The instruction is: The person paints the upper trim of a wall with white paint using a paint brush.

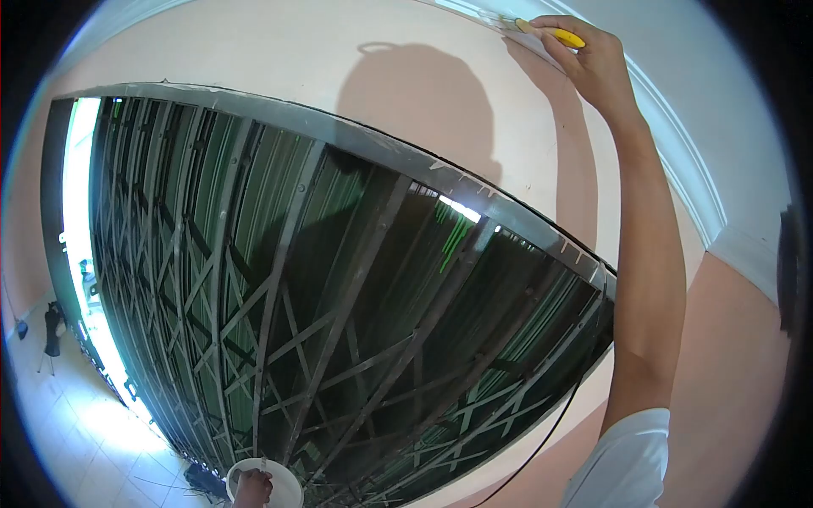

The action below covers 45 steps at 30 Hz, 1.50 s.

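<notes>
High at the upper right, my right hand is closed around a paintbrush with a yellow handle. Its bristles reach the white ceiling moulding where that meets the pink wall. At the bottom, my left hand is closed at a round white bucket, its fingers curled by the near side. The exact grip is partly hidden, and what the bucket holds cannot be made out.
A dark folding metal gate with crossed bars fills the middle, under a grey frame with paint drips. A black cable hangs at the right. Far below left lies a tiled floor, with a dark object on a stand.
</notes>
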Available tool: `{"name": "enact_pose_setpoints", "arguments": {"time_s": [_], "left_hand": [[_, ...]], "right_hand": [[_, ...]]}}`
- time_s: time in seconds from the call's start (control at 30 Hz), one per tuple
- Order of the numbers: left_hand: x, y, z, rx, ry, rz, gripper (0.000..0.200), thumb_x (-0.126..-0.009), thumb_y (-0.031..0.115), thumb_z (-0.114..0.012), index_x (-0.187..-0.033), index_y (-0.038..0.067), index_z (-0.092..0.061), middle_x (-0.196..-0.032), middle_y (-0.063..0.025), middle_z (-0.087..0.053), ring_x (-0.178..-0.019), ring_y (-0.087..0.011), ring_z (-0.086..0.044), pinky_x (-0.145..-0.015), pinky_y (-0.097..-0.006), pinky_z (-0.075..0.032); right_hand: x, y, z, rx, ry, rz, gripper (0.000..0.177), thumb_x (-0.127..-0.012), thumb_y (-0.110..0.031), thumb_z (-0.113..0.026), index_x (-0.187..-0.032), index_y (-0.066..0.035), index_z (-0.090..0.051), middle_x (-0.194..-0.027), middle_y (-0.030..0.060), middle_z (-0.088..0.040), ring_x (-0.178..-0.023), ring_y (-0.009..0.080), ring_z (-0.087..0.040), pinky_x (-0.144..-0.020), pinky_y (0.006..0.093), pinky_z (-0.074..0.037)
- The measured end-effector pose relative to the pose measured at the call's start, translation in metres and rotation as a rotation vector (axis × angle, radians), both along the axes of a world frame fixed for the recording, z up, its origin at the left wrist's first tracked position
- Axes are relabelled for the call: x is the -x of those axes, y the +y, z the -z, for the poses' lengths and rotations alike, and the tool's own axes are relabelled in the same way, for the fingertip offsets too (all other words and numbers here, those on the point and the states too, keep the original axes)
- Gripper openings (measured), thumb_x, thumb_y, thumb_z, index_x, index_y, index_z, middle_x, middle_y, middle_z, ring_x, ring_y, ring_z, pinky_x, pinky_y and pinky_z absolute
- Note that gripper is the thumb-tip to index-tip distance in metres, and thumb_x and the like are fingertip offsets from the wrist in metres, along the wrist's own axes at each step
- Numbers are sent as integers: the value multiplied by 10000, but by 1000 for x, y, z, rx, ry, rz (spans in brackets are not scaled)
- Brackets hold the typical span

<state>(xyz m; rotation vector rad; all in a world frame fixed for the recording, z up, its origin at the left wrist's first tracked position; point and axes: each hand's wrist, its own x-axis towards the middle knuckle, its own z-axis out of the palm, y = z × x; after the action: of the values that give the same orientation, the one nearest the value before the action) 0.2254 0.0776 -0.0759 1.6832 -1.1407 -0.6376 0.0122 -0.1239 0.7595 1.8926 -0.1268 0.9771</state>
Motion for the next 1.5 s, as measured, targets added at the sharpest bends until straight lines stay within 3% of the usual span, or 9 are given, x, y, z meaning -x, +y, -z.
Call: {"name": "enact_pose_setpoints", "arguments": {"time_s": [0.03, 0.13, 0.47, 0.63, 0.77, 0.87, 0.93, 1.07, 1.5], "left_hand": [[-8, -2, 29, 153, -368, 121, 125, -916, 168, -452, -918, 84, -545, -660, -37, -520, -503, -148, -462, -435, -316, -355], [16, -3, -49, -164, 960, -323, 128, -902, 165, -463, -898, 74, -553, -673, -40, -524, -503, -151, -465, -434, -318, -361], [13, 1, -76, -219, 956, -314, 88, -823, 117, -536, -791, 49, -581, -746, -92, -616, -634, -220, -559, -576, -354, -452], [-7, 0, 28, 128, -462, -72, 178, -885, 179, -486, -834, 44, -589, -690, -80, -591, -577, -193, -539, -516, -339, -417], [5, -3, -21, -280, 869, -243, 179, -869, 193, -510, -843, 41, -601, -773, -87, -627, -705, -230, -586, -607, -353, -451], [8, -2, -20, -219, 880, -261, 215, -899, 240, -509, -858, 50, -601, -719, -67, -605, -618, -212, -560, -543, -345, -424], [-10, -10, 55, 224, -146, -88, 253, -937, 284, -477, -874, 70, -597, -641, -37, -548, -500, -163, -470, -456, -320, -340], [2, -7, 29, -158, 1005, -208, 263, -956, 327, -468, -900, 106, -599, -614, -17, -528, -441, -135, -420, -404, -299, -293], [4, -12, 20, -108, 955, -54, 238, -953, 284, -446, -879, 91, -563, -583, -14, -486, -420, -128, -383, -389, -281, -251]], "right_hand": [[5, 0, -2, 38, 41, -5, 216, -920, -189, -631, -1068, -49, -704, -954, 74, -713, -823, 187, -655, -784, 282, -507], [19, 3, -7, 110, 77, 11, 217, -920, -184, -629, -1069, -42, -699, -979, 89, -715, -840, 218, -668, -809, 299, -509], [-38, 29, 5, -13, 46, -59, 165, -850, -97, -662, -970, 1, -718, -918, 114, -725, -808, 204, -679, -744, 320, -524], [-19, 3, -13, 108, 136, 18, 203, -931, -202, -621, -1057, -78, -721, -1015, 60, -720, -865, 225, -680, -819, 312, -533], [-7, -1, -16, 109, 129, 77, 197, -934, -200, -618, -1053, -89, -730, -1013, 56, -721, -870, 220, -678, -825, 309, -534], [0, 0, -17, 99, 124, 120, 195, -932, -199, -622, -1052, -91, -732, -1020, 56, -720, -880, 218, -677, -834, 311, -531], [6, 1, -17, 101, 120, 139, 195, -930, -196, -624, -1053, -89, -731, -1027, 59, -719, -887, 220, -676, -841, 313, -529], [16, 1, -16, 112, 104, 144, 195, -929, -186, -623, -1056, -82, -728, -1038, 69, -716, -903, 231, -675, -854, 323, -526], [49, 11, -7, 120, 90, 224, 205, -927, -186, -628, -1064, -64, -718, -1044, 85, -711, -899, 254, -679, -857, 333, -527]]}}
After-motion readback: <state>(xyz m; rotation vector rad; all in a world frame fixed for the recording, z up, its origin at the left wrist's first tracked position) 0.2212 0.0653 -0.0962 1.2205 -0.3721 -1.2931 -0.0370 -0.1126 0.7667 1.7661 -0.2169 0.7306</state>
